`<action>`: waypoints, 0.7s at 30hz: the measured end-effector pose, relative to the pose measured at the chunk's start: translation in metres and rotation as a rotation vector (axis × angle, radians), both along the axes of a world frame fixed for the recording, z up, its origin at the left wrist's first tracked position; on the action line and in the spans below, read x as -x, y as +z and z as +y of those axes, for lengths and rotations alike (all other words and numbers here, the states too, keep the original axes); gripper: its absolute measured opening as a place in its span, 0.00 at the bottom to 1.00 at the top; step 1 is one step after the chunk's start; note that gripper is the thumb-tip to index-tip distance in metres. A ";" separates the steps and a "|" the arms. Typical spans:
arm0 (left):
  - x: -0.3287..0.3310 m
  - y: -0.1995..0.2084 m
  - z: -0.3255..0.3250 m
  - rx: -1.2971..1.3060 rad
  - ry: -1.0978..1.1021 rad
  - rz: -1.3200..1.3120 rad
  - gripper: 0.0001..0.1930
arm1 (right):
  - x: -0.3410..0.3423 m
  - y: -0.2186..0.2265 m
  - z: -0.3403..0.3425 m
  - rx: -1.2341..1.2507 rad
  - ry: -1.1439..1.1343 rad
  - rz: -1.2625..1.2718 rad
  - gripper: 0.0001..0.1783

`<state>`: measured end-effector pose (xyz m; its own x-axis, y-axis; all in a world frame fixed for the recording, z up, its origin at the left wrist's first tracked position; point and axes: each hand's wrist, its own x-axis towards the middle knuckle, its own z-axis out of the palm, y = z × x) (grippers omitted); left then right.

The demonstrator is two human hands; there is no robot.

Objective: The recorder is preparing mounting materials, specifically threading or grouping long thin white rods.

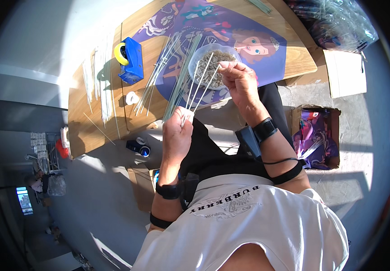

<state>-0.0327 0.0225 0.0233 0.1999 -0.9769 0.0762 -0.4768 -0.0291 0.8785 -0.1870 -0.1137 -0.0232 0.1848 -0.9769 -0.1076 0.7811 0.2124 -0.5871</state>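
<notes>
Three thin pale rods [200,81] fan out from my left hand [177,131], whose closed fingers grip their lower ends. My right hand [241,86] pinches the upper tip of the rightmost rod between thumb and forefinger. Whether a small piece also sits in that pinch is hidden. Beneath the rods and right fingertips stands a clear plastic bowl [191,67], filled with many small greyish pieces [214,61]. It rests on a purple sheet printed with a cartoon figure [274,63]. Just left of the bowl, more pale rods [181,79] lie in loose bundles.
A blue tape dispenser [133,61] with yellow tape stands on the wooden table [136,118], near a white roll [132,98]. Further rods [106,97] lie at the left. On the floor are a cardboard box of purple sheets [316,140] and a dark blue item [138,147].
</notes>
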 end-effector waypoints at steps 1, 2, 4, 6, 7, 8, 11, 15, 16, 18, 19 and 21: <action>-0.001 0.001 0.000 0.000 0.000 0.000 0.02 | 0.001 0.001 0.000 0.000 0.000 0.000 0.07; -0.002 0.003 0.001 -0.013 -0.006 -0.021 0.02 | 0.003 0.005 0.000 0.018 0.002 0.062 0.04; -0.003 0.005 0.002 -0.028 -0.012 -0.043 0.03 | 0.005 0.004 -0.001 0.033 0.004 0.123 0.01; -0.004 0.006 0.001 -0.024 -0.007 -0.007 0.03 | 0.008 0.001 -0.005 0.014 0.086 0.037 0.05; -0.004 0.005 0.001 -0.024 -0.007 -0.008 0.03 | 0.010 -0.002 -0.007 0.014 0.086 0.037 0.05; -0.005 0.004 0.001 -0.017 -0.012 -0.003 0.04 | 0.011 -0.002 -0.008 -0.013 0.144 -0.029 0.05; -0.004 0.005 0.001 -0.025 -0.021 -0.005 0.04 | 0.014 0.000 -0.010 -0.048 0.222 -0.062 0.05; -0.002 0.004 0.002 0.005 -0.016 -0.098 0.04 | 0.016 -0.004 -0.014 -0.124 0.334 -0.163 0.04; -0.002 0.004 0.002 0.004 -0.016 -0.098 0.04 | 0.016 -0.006 -0.015 -0.125 0.334 -0.164 0.04; -0.001 0.005 0.002 -0.023 -0.020 -0.171 0.03 | 0.016 -0.007 -0.015 -0.142 0.329 -0.184 0.03; 0.000 0.005 0.002 -0.023 -0.020 -0.171 0.03 | 0.016 -0.012 -0.016 -0.142 0.328 -0.185 0.03; 0.002 0.006 0.001 -0.014 -0.022 -0.141 0.03 | 0.017 -0.019 -0.020 -0.197 0.473 -0.401 0.06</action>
